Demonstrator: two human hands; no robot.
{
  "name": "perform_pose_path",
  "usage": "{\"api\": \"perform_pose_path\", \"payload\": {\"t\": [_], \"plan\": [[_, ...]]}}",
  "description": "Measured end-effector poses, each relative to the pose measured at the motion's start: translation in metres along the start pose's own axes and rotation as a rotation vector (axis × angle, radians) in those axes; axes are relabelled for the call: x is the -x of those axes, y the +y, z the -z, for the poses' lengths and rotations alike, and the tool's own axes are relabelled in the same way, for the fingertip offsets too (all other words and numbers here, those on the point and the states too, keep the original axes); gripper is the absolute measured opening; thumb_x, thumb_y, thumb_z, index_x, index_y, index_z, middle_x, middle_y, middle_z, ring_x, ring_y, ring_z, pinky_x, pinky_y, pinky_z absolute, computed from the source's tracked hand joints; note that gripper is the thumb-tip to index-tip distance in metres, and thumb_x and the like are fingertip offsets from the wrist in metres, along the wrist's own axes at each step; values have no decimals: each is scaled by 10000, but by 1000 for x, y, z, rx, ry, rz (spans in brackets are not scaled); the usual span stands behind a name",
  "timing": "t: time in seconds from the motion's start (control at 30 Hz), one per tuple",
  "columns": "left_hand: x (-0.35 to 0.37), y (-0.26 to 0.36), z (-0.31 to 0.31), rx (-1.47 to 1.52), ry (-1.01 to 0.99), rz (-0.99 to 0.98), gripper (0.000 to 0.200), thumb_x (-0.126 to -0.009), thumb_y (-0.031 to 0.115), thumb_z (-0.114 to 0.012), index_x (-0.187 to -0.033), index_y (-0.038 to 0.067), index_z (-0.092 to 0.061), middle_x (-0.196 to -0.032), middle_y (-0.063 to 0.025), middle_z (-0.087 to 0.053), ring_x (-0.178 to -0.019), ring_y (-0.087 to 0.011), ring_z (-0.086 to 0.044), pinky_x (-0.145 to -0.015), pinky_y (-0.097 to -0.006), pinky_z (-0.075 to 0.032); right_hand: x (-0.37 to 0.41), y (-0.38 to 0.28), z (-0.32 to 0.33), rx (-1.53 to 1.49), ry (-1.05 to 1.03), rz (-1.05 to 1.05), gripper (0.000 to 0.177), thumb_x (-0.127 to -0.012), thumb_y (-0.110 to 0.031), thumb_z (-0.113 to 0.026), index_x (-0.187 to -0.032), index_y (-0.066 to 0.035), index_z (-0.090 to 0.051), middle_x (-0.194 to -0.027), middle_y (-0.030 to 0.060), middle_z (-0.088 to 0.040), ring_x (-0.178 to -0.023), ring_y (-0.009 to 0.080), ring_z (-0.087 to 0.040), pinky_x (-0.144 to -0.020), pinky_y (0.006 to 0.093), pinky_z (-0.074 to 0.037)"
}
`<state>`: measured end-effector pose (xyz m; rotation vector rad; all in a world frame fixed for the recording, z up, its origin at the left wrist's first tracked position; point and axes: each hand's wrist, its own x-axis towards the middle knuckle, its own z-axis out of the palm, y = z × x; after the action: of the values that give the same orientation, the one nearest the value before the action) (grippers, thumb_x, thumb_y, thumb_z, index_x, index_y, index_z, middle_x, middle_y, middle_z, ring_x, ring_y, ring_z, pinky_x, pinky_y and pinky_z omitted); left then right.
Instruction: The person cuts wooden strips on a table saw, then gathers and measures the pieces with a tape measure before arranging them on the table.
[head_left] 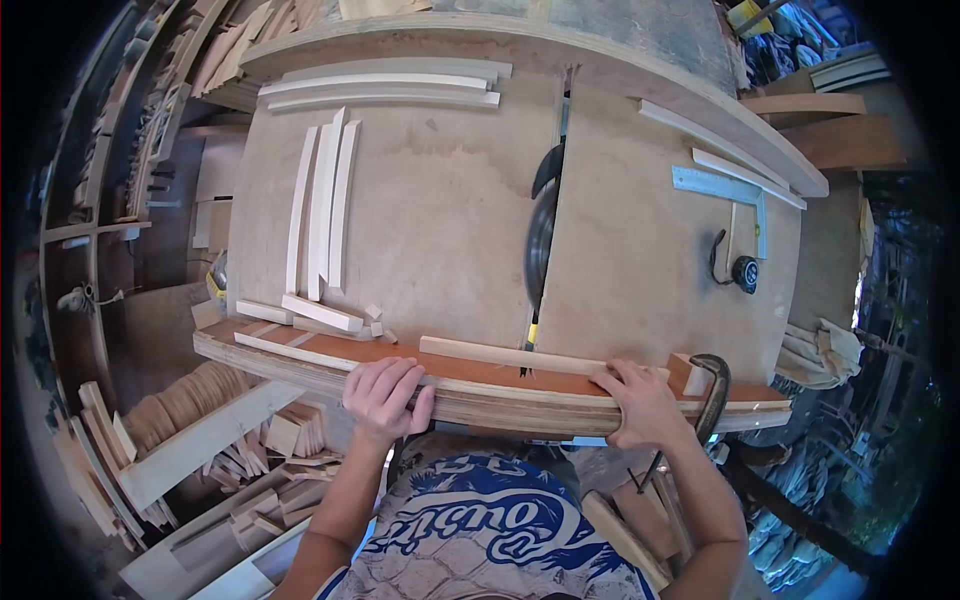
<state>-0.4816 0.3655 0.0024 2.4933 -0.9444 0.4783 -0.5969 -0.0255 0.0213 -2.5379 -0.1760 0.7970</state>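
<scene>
My left hand [385, 395] is closed over the front fence [480, 408] of a plywood table saw sled, its fingers bent over the top edge. A pale wooden strip [490, 353] lies along the fence's inner side, across the saw slot. At the strip's right end, my right hand [645, 400] grips strip and fence together, fingers on the wood and thumb toward me. The dark circular saw blade [541, 240] stands up through the slot beyond the strip. Close to my right hand, a C-clamp [712, 395] holds a small wooden block [686, 373] at the fence.
Cut strips [322, 205] and small offcuts [374, 320] lie on the sled's left half. On the right are a metal square [722, 184], a tape measure [745, 273] and more strips [715, 145]. Wood scraps [290, 435] are stacked below left; a back fence [500, 35] spans the far side.
</scene>
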Motion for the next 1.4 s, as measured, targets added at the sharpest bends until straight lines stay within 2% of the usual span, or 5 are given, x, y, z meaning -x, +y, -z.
{"api": "perform_pose_path", "payload": {"t": [0.6,1.13,1.3,1.37,1.4], "plan": [[13,-4,-13,37,149,-18,133,-819,186,-755,-909,88,-763,-952,-48,-759,-891,-256,-716,-848,-400,-523,2,-4,-27,31,171,31,873,-428,-259,-856,-1276,-154,-678,-1249,126,-704,-1155,357,-669,-1003,471,-509],[10,11,38,70,-196,292,325,-934,313,-659,-800,35,-759,-812,-159,-733,-859,-368,-693,-894,-476,-518,11,-15,-40,-14,254,127,867,-465,-222,-809,-1302,-32,-687,-1280,190,-707,-1201,384,-662,-1025,446,-540],[38,35,75,37,-707,390,384,-973,390,-625,-906,49,-787,-789,-191,-715,-801,-400,-701,-748,-471,-546,84,-47,-108,-48,235,172,827,-666,-525,-858,-1320,-50,-684,-1250,194,-700,-1217,396,-640,-1070,450,-503],[34,39,67,240,-851,290,441,-1009,424,-576,-1049,42,-792,-961,-193,-752,-939,-392,-720,-835,-481,-556,85,-42,-117,-117,191,66,750,-769,-561,-796,-1302,-44,-690,-1253,197,-692,-1219,390,-635,-1064,449,-497],[52,31,40,470,-695,101,443,-1025,424,-565,-1141,53,-776,-1159,-190,-737,-1073,-383,-698,-936,-482,-542,86,-41,-121,-184,151,-34,696,-872,-597,-734,-1284,-38,-695,-1257,201,-684,-1220,384,-629,-1058,448,-491]]}}
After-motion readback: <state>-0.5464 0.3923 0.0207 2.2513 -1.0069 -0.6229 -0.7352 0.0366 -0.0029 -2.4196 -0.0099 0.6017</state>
